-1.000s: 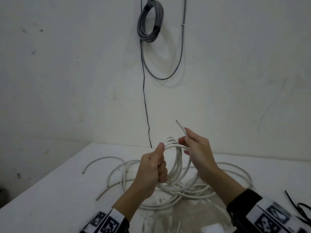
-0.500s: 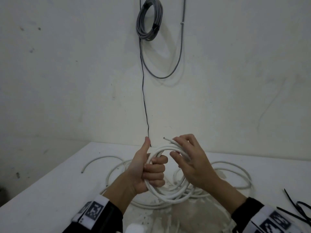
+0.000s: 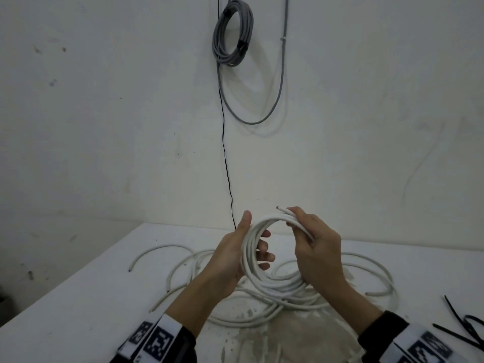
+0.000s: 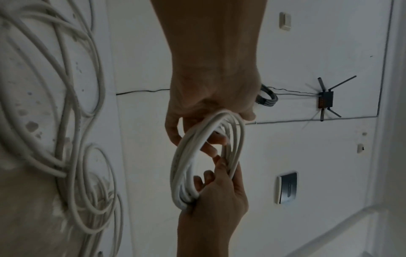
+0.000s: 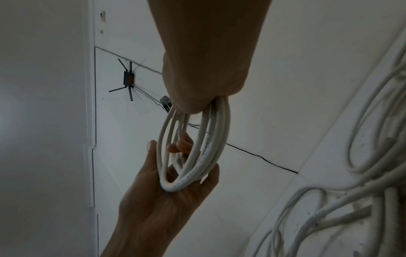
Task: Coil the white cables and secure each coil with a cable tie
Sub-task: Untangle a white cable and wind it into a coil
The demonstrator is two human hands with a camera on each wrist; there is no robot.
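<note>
I hold a coil of white cable [image 3: 275, 285] upright above the white table [image 3: 78, 297]. My left hand [image 3: 233, 255] has its fingers curled through the coil's left side, thumb pointing up. Gripping the top right of the coil is my right hand [image 3: 319, 252], and the cable's cut end [image 3: 281, 209] sticks out past its fingers. In the left wrist view the coil [image 4: 186, 156] hangs between my left hand [image 4: 211, 97] and right hand [image 4: 215, 200]. The right wrist view shows the coil [image 5: 197, 156] lying in my left palm [image 5: 167, 200] below my right hand [image 5: 204, 78].
More loose white cables [image 3: 366, 260] sprawl over the table under and behind my hands. Black cable ties [image 3: 466, 328] lie at the table's right edge. On the wall hang a grey cable coil [image 3: 233, 32] and a thin black wire [image 3: 226, 166].
My right hand brought the raised cable end down onto the coil and now grips it there. My left fingers loosened their tight grip, and its thumb lifted upright.
</note>
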